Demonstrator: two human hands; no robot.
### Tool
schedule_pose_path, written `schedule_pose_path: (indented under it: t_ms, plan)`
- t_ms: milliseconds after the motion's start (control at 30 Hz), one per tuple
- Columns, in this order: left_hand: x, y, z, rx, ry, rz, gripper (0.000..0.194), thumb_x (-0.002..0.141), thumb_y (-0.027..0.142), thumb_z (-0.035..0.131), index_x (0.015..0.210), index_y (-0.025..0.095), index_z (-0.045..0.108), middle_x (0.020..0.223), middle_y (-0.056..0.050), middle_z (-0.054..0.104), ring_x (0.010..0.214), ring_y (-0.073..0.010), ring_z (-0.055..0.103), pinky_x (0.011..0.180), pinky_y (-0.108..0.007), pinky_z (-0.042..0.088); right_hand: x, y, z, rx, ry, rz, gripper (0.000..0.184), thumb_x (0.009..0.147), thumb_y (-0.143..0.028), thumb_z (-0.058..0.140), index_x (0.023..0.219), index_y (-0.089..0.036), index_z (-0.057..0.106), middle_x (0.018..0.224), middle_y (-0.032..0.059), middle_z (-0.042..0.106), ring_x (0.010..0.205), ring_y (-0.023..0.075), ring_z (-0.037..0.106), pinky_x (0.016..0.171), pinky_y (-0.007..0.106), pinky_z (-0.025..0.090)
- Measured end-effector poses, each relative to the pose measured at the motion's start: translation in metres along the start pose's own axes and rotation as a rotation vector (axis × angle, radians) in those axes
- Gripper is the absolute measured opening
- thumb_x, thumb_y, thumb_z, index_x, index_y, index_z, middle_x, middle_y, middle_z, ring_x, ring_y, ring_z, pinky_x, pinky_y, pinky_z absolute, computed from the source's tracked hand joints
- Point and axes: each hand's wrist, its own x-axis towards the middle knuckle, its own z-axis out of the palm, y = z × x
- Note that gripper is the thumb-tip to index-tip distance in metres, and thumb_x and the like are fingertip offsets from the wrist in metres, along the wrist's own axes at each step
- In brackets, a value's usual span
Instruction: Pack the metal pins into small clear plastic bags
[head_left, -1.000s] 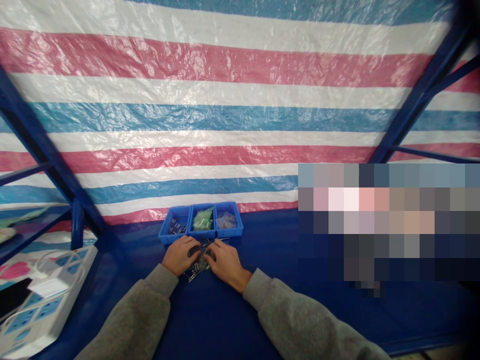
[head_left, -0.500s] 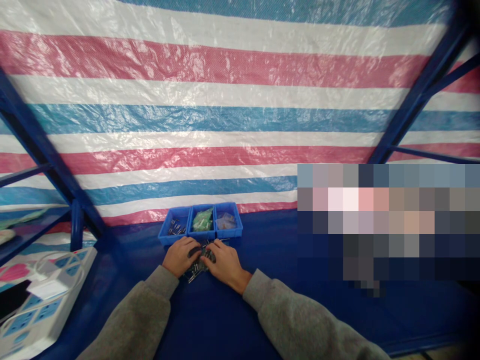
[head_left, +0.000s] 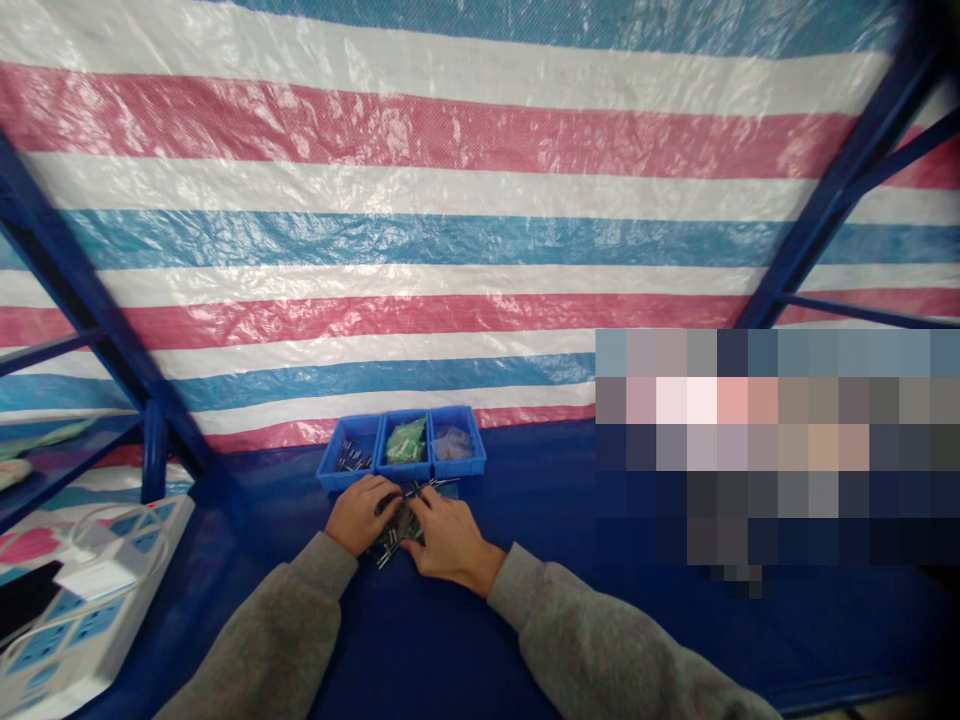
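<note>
A loose pile of thin metal pins or rods [head_left: 387,550], some shiny and some dark, lies on the blue tabletop [head_left: 420,650] between my hands. At its left side my left hand [head_left: 362,512] is curled, thumb and fingers bent in over the pieces; what they pinch is hidden. From the right, my right hand [head_left: 450,535] reaches onto the pile with thumb and fingers apart, touching the pieces. Just behind are three joined blue bins: the left bin [head_left: 325,474] contains similar rods, the middle bin [head_left: 384,462] a green bag [head_left: 406,441], the right bin [head_left: 469,466] a clear bag [head_left: 451,443].
White power strips [head_left: 112,640] with cables and a white plug stand at the left edge. Striped plastic sheeting [head_left: 450,190] hangs behind the table, between blue metal posts [head_left: 154,395]. A pixelated patch hides the right side.
My right hand has spread, its thumb moving down and away from the fingers, uncovering more of the pile. My left hand has hardly moved.
</note>
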Motion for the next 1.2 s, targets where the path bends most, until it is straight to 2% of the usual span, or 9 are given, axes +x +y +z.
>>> schedule_pose_path:
  t_ms: [400,767,1000,1200]
  plan:
    - [-0.0003,-0.0013,0.0016,0.029,-0.008,0.005,0.02,0.087,0.027,0.044,0.088,0.02,0.063,0.087,-0.004,0.064,0.085,-0.0174,0.056,0.08,-0.031,0.043,0.0013,0.0025,-0.0005,0.024,-0.024,-0.009,0.035,0.079,-0.042,0.053,0.104,-0.018,0.055,0.102,0.0082,0.056,0.089,0.0213,0.058,0.074,0.03,0.046]
    - [-0.0003,-0.0015,0.0018,0.041,-0.005,0.018,0.019,0.087,0.026,0.044,0.088,0.02,0.062,0.087,-0.003,0.064,0.085,-0.0167,0.057,0.082,-0.031,0.043,0.0,0.0031,-0.0011,0.015,-0.048,-0.023,0.038,0.074,-0.038,0.059,0.106,-0.018,0.054,0.105,0.0076,0.053,0.089,0.021,0.057,0.076,0.03,0.046]
    - [-0.0001,-0.0004,0.0005,0.037,-0.021,0.003,0.018,0.087,0.026,0.046,0.088,0.02,0.062,0.088,-0.003,0.064,0.086,-0.017,0.056,0.083,-0.032,0.043,0.0001,0.0035,-0.0011,0.028,-0.044,-0.017,0.034,0.074,-0.036,0.059,0.103,-0.018,0.056,0.104,0.0068,0.054,0.089,0.0202,0.057,0.076,0.029,0.046]
    - [-0.0001,0.0012,-0.0009,0.024,-0.02,0.0,0.017,0.086,0.025,0.046,0.088,0.02,0.063,0.088,-0.003,0.065,0.086,-0.0171,0.056,0.082,-0.032,0.043,-0.0006,0.0036,-0.0019,0.03,-0.044,-0.025,0.039,0.072,-0.036,0.061,0.106,-0.018,0.055,0.104,0.0079,0.054,0.09,0.0214,0.057,0.076,0.03,0.046]
